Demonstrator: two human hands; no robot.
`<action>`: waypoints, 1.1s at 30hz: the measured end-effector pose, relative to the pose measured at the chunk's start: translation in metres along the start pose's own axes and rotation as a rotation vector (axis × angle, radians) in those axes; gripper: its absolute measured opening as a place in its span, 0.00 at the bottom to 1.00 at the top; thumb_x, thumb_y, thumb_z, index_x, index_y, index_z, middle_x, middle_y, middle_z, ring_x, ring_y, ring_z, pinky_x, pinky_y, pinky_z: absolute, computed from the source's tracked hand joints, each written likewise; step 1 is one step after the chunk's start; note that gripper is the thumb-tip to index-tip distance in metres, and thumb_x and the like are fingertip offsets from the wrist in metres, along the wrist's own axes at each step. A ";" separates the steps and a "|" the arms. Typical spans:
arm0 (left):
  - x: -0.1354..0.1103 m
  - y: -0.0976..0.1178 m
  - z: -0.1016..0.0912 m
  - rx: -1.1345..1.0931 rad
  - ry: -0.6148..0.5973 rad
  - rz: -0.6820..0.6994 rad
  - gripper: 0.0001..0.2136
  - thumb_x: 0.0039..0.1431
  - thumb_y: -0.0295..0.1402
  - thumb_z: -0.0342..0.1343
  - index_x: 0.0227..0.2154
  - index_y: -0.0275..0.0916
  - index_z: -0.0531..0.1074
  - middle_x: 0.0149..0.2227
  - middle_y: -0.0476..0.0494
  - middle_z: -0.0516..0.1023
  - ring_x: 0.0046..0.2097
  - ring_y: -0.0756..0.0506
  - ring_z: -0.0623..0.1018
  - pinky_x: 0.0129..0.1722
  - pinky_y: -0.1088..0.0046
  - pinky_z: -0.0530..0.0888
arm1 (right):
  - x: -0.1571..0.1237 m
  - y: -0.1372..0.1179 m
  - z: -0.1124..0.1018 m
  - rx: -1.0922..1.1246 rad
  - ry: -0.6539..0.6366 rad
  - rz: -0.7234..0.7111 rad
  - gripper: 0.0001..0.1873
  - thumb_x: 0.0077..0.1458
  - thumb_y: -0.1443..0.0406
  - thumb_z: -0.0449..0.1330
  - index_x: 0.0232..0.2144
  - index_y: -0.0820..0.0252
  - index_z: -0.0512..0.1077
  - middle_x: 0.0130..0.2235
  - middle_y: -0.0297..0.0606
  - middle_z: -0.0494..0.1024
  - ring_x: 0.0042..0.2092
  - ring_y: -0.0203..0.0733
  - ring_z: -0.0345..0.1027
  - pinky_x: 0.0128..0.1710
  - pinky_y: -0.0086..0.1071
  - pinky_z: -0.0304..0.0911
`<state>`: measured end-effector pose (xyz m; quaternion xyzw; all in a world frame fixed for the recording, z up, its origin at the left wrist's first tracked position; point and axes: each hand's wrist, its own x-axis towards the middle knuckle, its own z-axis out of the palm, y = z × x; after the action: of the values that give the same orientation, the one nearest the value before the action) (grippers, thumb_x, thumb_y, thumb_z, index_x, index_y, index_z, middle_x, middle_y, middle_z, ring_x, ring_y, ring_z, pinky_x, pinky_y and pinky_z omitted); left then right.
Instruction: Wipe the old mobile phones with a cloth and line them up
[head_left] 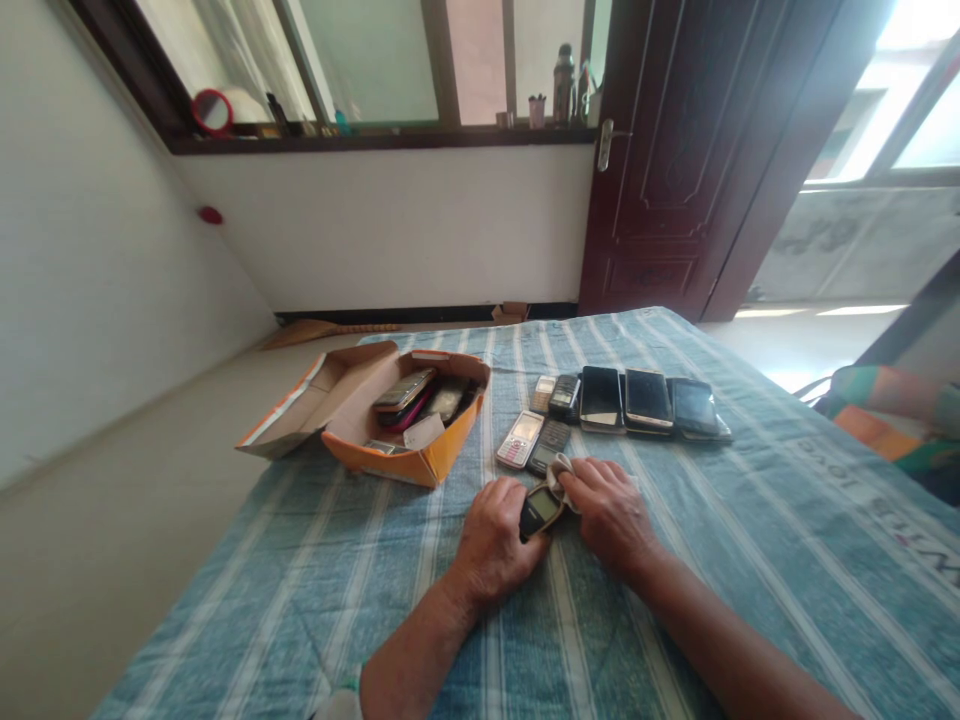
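Note:
My left hand (pixel 499 540) grips a dark mobile phone (pixel 537 510) with a small greenish screen, just above the striped cloth. Fingers of my right hand (pixel 611 508) are closed on a pale cloth (pixel 561 480), pressed against the phone's far right end. Beyond my hands lie a white keypad phone (pixel 520 440) and a dark keypad phone (pixel 551 445). Two smaller keypad phones, one of them silver (pixel 543 392), rest behind these. To their right is a row of stacked touchscreen phones (pixel 649 398). The underside of the held phone is hidden.
An orange cardboard box (pixel 457 440) with its lid folded back stands at the left, holding several phones. A blue striped cloth (pixel 360 590) covers the surface. Behind are a brown door (pixel 675 150) and a windowsill (pixel 390 140) with a red-rimmed mirror and a flask.

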<state>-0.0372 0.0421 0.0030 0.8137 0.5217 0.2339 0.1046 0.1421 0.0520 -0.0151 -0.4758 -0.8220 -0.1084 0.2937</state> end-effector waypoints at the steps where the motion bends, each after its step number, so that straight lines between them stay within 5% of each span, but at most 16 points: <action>1: 0.000 0.000 0.000 -0.001 0.004 0.001 0.08 0.46 0.29 0.57 0.31 0.38 0.67 0.36 0.40 0.72 0.40 0.40 0.72 0.42 0.61 0.71 | 0.000 0.001 0.000 -0.010 0.001 0.008 0.10 0.60 0.71 0.52 0.38 0.60 0.73 0.36 0.41 0.73 0.40 0.44 0.63 0.40 0.36 0.55; 9: 0.000 0.000 0.000 -0.007 0.012 0.006 0.07 0.46 0.29 0.57 0.31 0.38 0.67 0.35 0.40 0.72 0.40 0.40 0.72 0.42 0.61 0.71 | -0.003 0.000 0.001 -0.011 0.003 0.025 0.12 0.60 0.73 0.50 0.36 0.60 0.73 0.35 0.41 0.73 0.39 0.44 0.63 0.39 0.35 0.57; 18: -0.001 -0.002 0.001 -0.022 0.011 0.020 0.09 0.47 0.30 0.57 0.33 0.39 0.67 0.37 0.41 0.73 0.42 0.40 0.73 0.43 0.60 0.71 | -0.005 -0.019 -0.002 0.085 0.057 -0.089 0.13 0.60 0.71 0.50 0.40 0.61 0.73 0.41 0.45 0.73 0.48 0.48 0.62 0.47 0.40 0.61; 33: -0.001 0.000 -0.001 0.013 -0.001 0.031 0.08 0.47 0.30 0.57 0.32 0.38 0.67 0.36 0.40 0.72 0.41 0.40 0.72 0.42 0.61 0.71 | -0.003 0.011 -0.006 -0.129 0.057 0.119 0.14 0.53 0.74 0.51 0.37 0.61 0.74 0.37 0.44 0.72 0.39 0.47 0.62 0.41 0.37 0.56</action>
<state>-0.0383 0.0410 0.0035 0.8223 0.5108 0.2317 0.0959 0.1545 0.0524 -0.0130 -0.5384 -0.7749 -0.1568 0.2917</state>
